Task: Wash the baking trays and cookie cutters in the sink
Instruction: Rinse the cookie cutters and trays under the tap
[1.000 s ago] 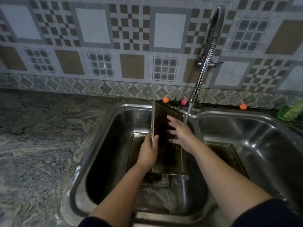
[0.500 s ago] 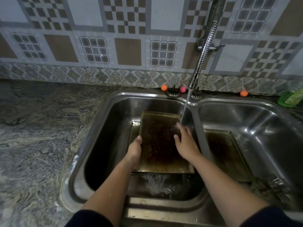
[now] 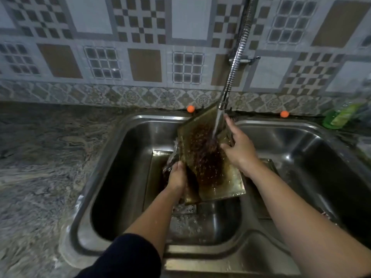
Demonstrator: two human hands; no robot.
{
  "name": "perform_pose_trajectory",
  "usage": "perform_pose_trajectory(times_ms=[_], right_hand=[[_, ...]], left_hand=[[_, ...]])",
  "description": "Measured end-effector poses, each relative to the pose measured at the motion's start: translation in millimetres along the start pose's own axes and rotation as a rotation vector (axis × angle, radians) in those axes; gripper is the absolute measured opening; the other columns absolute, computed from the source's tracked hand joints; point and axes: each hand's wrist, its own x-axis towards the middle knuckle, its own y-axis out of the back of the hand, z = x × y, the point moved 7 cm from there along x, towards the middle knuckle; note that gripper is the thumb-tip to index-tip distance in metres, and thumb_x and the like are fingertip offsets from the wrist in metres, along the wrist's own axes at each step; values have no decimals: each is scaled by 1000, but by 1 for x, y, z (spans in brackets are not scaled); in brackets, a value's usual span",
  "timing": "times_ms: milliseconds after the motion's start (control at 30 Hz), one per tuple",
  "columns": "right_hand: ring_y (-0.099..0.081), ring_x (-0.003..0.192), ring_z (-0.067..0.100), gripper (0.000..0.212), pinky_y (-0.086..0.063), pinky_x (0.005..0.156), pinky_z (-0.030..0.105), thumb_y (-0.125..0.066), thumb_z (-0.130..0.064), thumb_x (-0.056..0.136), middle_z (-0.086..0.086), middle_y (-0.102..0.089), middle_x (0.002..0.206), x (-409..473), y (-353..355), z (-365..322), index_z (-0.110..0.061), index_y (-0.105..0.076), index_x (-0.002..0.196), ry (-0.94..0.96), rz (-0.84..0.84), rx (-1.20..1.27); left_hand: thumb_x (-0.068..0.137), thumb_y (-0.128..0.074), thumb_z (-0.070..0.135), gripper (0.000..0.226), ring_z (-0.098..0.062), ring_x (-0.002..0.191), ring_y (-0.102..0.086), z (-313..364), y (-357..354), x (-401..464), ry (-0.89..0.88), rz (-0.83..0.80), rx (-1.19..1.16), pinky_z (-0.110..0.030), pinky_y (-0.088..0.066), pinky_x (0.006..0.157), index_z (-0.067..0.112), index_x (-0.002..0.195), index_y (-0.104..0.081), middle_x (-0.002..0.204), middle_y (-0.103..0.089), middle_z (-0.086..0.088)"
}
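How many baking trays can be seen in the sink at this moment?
3. One tray is held tilted under the water, one lies in the left basin beneath it, one lies in the right basin. More may be hidden underneath.

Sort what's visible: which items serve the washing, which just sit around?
In use: stained rectangular metal baking tray, left hand, right hand, coiled steel faucet, steel double sink.
Idle: green plastic bottle, orange balls.

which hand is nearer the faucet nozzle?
Right. The right hand grips the baking tray's upper edge just below the faucet nozzle; the left hand holds its lower left side.
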Motion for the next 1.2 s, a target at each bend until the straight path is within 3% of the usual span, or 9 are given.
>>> perform_pose_trajectory(times_ms=[133,200,300,400,533,633,733,900,1200], right_hand=[[-62,98,11,80,-39,72,0,-56,-7,91,-6,-59,129,-9,35,-28,-58,-18,140,130,193,-214],[-62,82,11,82,-48,68,13,-53,-7,92,0,-65,114,-21,48,-41,-61,-11,139,208,283,-314],[-63,91,16,76,-53,83,32,-50,-4,93,1,-64,118,-36,70,-49,-51,-17,144,316,396,-354],[-60,87,11,75,-48,85,24,-52,-4,93,-6,-60,125,-41,98,-42,-48,-22,144,328,507,-320],[-48,84,1,78,-51,89,28,-54,-4,92,-15,-46,139,-36,142,-9,-53,-21,142,219,595,-203],[-41,108,-9,80,-34,95,16,-56,-4,91,-15,-43,139,-26,168,28,-53,-20,143,146,558,-193],[-41,128,8,76,-29,100,19,-59,-6,91,-8,-41,145,-13,178,80,-48,-24,144,11,433,-138],[-40,132,16,65,-26,106,20,-62,-11,89,1,-44,144,-8,166,163,-30,-34,145,-134,274,-25],[-41,131,19,58,-33,107,35,-61,-29,91,-1,-42,147,-1,135,283,-37,-36,143,-354,100,-67]], left_hand=[[104,-32,29,22,-30,118,-54,19,-38,11,-100,-45,117,-48,-43,103,22,118,-48,125,-56,-12],[103,-35,25,17,-28,115,-57,24,-64,10,-146,-108,110,-46,-47,99,25,113,-49,120,-59,-9],[103,-37,20,22,-34,114,-58,26,-96,7,-222,-142,206,-48,-48,98,18,122,-48,120,-60,-17],[102,-40,21,24,-27,118,-55,26,-123,5,-375,-181,399,-44,-44,103,18,123,-49,125,-56,-12],[102,-30,38,49,-21,144,-21,21,-149,7,-520,-167,739,-33,-16,117,19,148,-30,155,-26,-5],[100,-20,51,64,-13,147,12,3,-166,12,-464,-216,993,-52,-3,116,17,153,-8,162,6,3],[99,-19,53,70,-13,142,26,-8,-171,12,-464,-156,1210,-57,2,114,14,152,5,158,23,2],[98,-27,47,73,-15,143,25,-9,-167,5,-514,6,1282,-52,7,114,14,151,10,157,24,0],[99,-33,25,66,-13,146,16,-6,-169,4,-466,48,1226,-47,0,119,18,154,4,159,19,8]])
